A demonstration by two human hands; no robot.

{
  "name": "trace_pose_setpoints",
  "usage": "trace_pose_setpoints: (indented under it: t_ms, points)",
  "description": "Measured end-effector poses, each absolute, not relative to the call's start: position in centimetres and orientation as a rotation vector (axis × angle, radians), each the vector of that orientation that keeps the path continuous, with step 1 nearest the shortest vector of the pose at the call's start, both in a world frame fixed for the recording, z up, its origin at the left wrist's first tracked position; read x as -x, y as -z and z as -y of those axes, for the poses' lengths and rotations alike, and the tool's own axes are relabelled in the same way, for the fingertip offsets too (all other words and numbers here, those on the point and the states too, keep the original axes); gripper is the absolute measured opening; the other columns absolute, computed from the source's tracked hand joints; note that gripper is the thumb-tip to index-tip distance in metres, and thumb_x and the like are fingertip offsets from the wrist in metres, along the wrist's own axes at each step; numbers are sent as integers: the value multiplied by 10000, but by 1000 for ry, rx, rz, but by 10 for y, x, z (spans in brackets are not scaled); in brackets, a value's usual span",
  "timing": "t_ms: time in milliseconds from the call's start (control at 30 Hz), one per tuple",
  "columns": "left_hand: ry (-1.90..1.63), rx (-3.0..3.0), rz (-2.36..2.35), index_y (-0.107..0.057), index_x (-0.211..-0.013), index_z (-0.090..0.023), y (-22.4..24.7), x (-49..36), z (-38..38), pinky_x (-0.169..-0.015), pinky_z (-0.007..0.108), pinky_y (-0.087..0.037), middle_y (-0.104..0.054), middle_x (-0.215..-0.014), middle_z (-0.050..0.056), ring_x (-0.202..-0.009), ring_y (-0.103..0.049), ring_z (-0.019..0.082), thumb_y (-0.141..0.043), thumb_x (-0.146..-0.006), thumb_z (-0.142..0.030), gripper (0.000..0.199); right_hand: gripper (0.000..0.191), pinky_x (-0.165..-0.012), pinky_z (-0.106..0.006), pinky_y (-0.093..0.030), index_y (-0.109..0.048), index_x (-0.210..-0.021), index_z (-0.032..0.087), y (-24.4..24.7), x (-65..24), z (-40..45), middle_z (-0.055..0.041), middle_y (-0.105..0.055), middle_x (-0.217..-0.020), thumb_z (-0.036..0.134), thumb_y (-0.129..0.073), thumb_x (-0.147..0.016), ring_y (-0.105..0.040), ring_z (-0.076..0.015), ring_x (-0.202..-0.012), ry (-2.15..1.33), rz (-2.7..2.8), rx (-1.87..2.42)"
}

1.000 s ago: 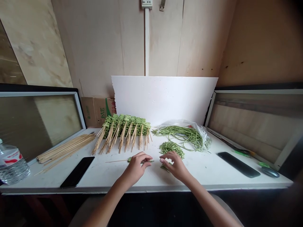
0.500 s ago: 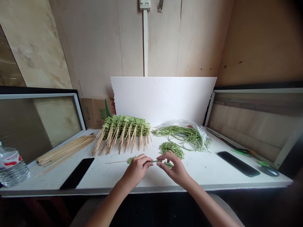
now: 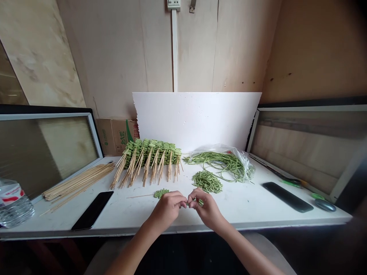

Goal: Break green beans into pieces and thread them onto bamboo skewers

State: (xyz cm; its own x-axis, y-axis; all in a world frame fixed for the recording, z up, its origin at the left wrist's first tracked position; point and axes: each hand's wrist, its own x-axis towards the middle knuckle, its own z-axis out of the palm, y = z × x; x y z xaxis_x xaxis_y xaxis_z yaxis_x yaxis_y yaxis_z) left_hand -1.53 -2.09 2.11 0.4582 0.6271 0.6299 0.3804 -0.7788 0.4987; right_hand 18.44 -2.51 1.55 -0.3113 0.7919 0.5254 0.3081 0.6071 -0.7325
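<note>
My left hand (image 3: 168,208) and my right hand (image 3: 207,211) meet fingertip to fingertip above the white table. Both are closed on a green bean (image 3: 187,204), of which only a short bit shows between them. Just beyond the left hand lies a bamboo skewer (image 3: 140,196) with a row of bean pieces (image 3: 161,193) threaded on it. A few cut pieces (image 3: 200,203) show behind the right fingers. Past the right hand sits a heap of short bean pieces (image 3: 207,181).
Stacked bean skewers (image 3: 155,152) stand at the back, handles toward me. Whole long beans (image 3: 220,162) spill from a clear bag (image 3: 246,164). Bare skewers (image 3: 80,178), a phone (image 3: 93,211) and a bottle (image 3: 14,202) are left; another phone (image 3: 287,196) and a mouse (image 3: 325,205) right.
My hands have come together and lowered slightly, so less of the bean shows between them. More of the threaded bean pieces is now visible beside my left hand.
</note>
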Motion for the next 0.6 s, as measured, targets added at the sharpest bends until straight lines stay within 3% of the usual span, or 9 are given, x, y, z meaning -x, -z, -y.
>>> trace_pose_setpoints:
  t_ms: [300, 467, 600]
  points:
    - [-1142, -2470, -786, -760, -777, -196, -22, 13, 22, -704, 251, -502, -727, -753, 16, -705, -656, 147, -483, -793, 89, 398, 235, -763, -327, -477, -736, -802, 224, -13, -196, 14, -35, -663, -773, 423, -695, -918, -592, -201, -785, -965, 1900, 727]
    - [-1112, -2496, -1019, -742, -728, -181, -22, 26, 12, -681, 274, -486, -707, -706, 26, -696, -643, 173, -491, -796, 73, 364, 318, -766, -336, -505, -724, -748, 200, -27, -208, 14, -34, -643, -759, 486, -735, -889, -607, -191, -766, -1200, 1988, 611]
    - [-1203, -2281, -1084, -776, -858, -195, -28, 34, 10, -704, 278, -510, -737, -817, 43, -741, -669, 179, -576, -911, -77, 239, 390, -707, -348, -514, -744, -813, 199, -27, -223, -1, -67, -689, -834, 578, -694, -892, -632, -219, -791, -888, 1898, 816]
